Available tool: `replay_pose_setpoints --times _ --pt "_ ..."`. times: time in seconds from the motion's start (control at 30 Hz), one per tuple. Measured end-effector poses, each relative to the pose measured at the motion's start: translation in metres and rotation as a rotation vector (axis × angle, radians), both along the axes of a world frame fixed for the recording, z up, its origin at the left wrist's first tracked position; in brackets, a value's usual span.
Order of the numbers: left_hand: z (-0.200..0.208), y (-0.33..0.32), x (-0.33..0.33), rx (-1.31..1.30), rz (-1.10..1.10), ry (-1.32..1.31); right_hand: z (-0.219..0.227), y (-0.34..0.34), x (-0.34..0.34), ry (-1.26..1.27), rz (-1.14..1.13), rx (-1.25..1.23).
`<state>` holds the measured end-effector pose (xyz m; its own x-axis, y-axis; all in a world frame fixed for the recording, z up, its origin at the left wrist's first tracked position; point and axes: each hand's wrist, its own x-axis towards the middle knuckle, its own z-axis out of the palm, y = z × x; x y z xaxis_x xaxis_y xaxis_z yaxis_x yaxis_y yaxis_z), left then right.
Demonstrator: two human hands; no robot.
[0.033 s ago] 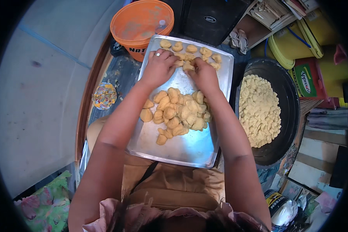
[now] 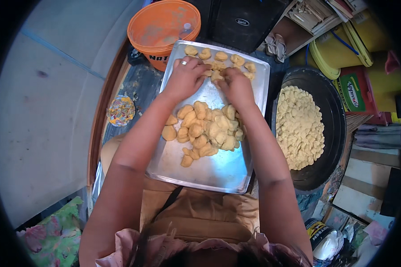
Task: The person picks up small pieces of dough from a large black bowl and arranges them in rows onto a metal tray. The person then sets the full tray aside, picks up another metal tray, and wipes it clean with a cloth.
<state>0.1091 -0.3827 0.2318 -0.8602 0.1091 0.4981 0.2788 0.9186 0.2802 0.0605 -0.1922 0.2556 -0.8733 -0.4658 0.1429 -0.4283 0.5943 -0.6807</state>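
Observation:
A metal baking tray (image 2: 171,168) rests across my lap. Lumps of yellowish dough (image 2: 196,127) are heaped in its middle, and smaller dough pieces (image 2: 221,56) stand in rows at its far end. My left hand (image 2: 185,83) reaches to those rows, its fingers curled and closed against a dough piece beside its fingertips. My right hand (image 2: 237,85) pinches a dough piece (image 2: 216,75) between thumb and fingers, just right of the left fingertips. The fingers partly hide what each hand grips.
To the right, a black basin (image 2: 336,120) holds a large pile of pale dough bits (image 2: 300,129). An orange bucket (image 2: 165,33) stands beyond the tray's far left corner. A colourful round mat (image 2: 120,110) lies on the left. Yellow buckets (image 2: 338,49) stand at far right.
My right hand's fingers have shifted very slightly at the dough piece. The left hand, tray and dough heap look the same.

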Motion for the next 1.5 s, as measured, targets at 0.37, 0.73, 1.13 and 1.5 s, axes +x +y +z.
replay_pose_setpoints --times 0.37,0.73,1.13,1.5 --pt "0.013 0.025 -0.017 -0.101 -0.179 -0.205 -0.007 0.048 -0.008 -0.392 0.029 -0.247" --pt "0.007 0.021 -0.010 -0.052 -0.185 -0.199 -0.014 0.034 0.007 0.129 -0.066 -0.114" --pt "0.023 0.043 -0.002 0.074 -0.302 -0.209 -0.011 0.081 -0.006 -0.419 -0.113 -0.506" --pt "0.036 0.061 -0.003 0.065 -0.299 -0.203 -0.021 0.078 0.003 0.294 -0.102 0.167"
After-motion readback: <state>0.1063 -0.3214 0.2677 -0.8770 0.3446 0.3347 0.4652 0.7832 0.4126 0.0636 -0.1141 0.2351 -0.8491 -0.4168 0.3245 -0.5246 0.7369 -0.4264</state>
